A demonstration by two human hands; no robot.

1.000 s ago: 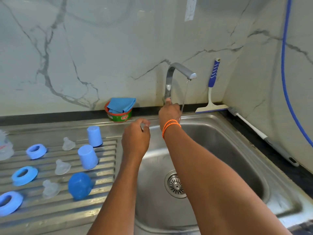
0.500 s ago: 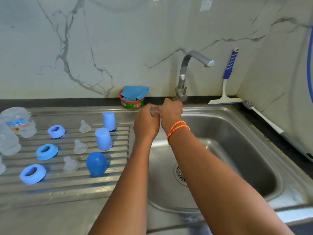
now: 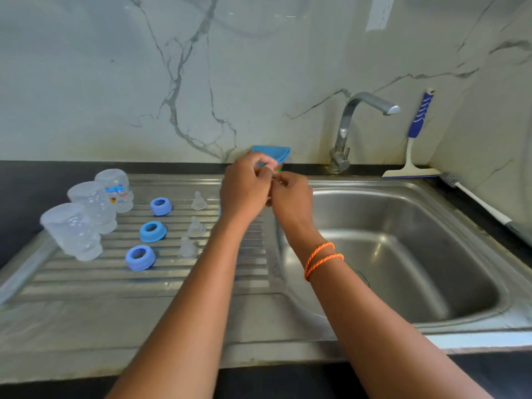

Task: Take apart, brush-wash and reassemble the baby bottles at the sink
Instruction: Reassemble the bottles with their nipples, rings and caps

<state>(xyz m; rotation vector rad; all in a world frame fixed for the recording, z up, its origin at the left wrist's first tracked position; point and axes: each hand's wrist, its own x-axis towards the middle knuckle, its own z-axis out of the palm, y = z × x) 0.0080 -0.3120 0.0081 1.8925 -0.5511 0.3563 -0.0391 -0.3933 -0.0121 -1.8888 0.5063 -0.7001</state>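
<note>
Clear plastic bottles [image 3: 86, 217], three of them, stand upside down at the left of the steel drainboard [image 3: 86, 279]. Right of them lie three blue collar rings [image 3: 152, 231], then three clear teats [image 3: 196, 227]. Above the drainboard's right edge the left hand [image 3: 244, 191] and right hand [image 3: 292, 201] meet, fingers curled; whether they pinch anything cannot be told. Behind them sits a tub holding a blue cloth [image 3: 272, 153]. Farther right are the sink basin [image 3: 403, 254], tap [image 3: 345, 131], squeegee [image 3: 414, 145] and bottle brush [image 3: 475, 198] against marble wall.
</note>
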